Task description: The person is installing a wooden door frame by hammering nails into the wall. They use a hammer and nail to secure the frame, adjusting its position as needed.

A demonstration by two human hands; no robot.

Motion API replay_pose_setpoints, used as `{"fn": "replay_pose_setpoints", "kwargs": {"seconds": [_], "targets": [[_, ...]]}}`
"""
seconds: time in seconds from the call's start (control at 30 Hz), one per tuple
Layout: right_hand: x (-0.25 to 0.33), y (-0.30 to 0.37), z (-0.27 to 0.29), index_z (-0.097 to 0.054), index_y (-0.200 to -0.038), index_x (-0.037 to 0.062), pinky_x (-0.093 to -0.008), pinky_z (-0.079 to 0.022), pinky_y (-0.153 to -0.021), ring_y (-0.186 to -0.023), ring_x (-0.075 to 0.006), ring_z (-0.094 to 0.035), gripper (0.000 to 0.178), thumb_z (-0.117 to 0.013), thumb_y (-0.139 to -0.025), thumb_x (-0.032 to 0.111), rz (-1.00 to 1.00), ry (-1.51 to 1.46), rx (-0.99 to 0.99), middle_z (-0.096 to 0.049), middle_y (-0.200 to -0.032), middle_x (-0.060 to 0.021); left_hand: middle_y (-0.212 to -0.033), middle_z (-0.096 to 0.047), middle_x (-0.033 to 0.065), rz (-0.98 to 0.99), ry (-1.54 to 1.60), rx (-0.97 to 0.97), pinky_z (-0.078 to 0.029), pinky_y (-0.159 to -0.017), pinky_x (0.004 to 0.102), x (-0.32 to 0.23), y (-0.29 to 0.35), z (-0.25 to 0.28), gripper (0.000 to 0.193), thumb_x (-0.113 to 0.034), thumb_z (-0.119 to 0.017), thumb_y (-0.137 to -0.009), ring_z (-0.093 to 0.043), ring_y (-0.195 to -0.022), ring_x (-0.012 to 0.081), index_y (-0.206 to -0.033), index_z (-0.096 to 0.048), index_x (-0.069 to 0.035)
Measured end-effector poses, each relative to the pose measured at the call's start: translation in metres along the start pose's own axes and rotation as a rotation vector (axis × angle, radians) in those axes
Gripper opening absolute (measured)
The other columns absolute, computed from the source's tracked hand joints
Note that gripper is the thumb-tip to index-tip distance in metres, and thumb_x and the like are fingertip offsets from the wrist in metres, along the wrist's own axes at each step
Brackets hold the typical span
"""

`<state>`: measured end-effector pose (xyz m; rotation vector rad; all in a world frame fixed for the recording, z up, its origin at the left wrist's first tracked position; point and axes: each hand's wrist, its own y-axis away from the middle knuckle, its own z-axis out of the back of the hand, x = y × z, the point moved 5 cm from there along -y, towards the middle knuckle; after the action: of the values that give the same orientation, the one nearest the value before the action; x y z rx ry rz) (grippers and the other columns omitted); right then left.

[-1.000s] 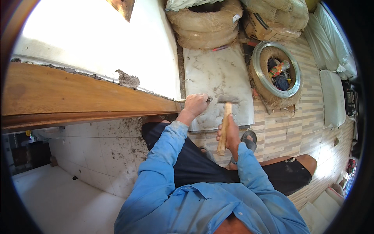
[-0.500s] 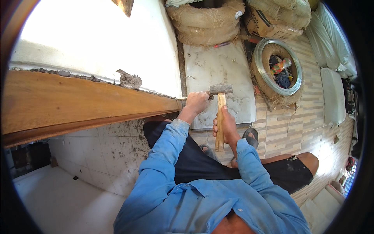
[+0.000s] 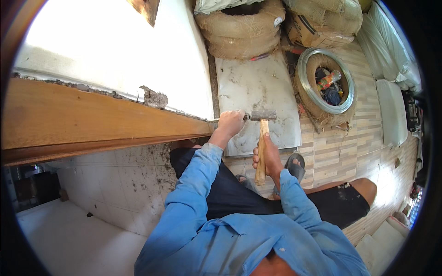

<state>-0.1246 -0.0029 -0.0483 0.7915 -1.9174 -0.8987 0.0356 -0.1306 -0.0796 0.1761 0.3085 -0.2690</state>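
Note:
My left hand (image 3: 231, 123) is closed around a chisel (image 3: 247, 117), whose dark struck end sticks out on the right of the fist. The chisel's other end points left at the wall's lower edge, beside the end of a wooden door frame (image 3: 106, 116). My right hand (image 3: 268, 155) grips a hammer (image 3: 263, 138) by its pale wooden handle. The hammer's steel head (image 3: 263, 115) is level with the chisel's end, touching it or very close. Broken mortar (image 3: 155, 98) clings along the joint between frame and white wall (image 3: 138, 55).
A dusty white sheet (image 3: 258, 87) lies under my hands. Beyond it stand burlap-wrapped coils (image 3: 241, 30) and a cardboard box (image 3: 301, 32). On the right, a silvery wire coil (image 3: 352, 89) rests on a burlap ring. Debris (image 3: 142, 179) dots the tiles at left.
The hammer head has shifted slightly nearer to me and to the right relative to the left fist. Both hands keep their grips. The whole view has tilted a little.

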Motion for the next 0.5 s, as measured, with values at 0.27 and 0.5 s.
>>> {"fn": "replay_pose_setpoints", "kwargs": {"seconds": [0.27, 0.5], "targets": [[0.059, 0.011, 0.033, -0.049, -0.104, 0.0096, -0.0353, -0.048, -0.043, -0.051, -0.0165, -0.052, 0.05, -0.041, -0.105, 0.059, 0.231, -0.201, -0.131, -0.054, -0.075, -0.0052, -0.088, -0.075, 0.0137, -0.008, 0.051, -0.041, -0.055, -0.074, 0.047, -0.003, 0.003, 0.003, 0.021, -0.032, -0.067, -0.09, -0.072, -0.084, 0.0345, -0.094, -0.072, -0.012], [0.022, 0.008, 0.004, -0.047, -0.105, 0.0091, -0.037, -0.046, -0.042, -0.05, -0.0168, -0.051, 0.049, -0.04, -0.106, 0.058, 0.226, -0.171, -0.119, -0.053, -0.074, -0.0054, -0.087, -0.074, 0.0149, 0.031, 0.051, -0.028, -0.056, -0.075, 0.0475, 0.001, 0.002, 0.006, 0.022, -0.033, -0.07, -0.089, -0.072, -0.084, 0.0352, -0.093, -0.072, -0.012]]}}
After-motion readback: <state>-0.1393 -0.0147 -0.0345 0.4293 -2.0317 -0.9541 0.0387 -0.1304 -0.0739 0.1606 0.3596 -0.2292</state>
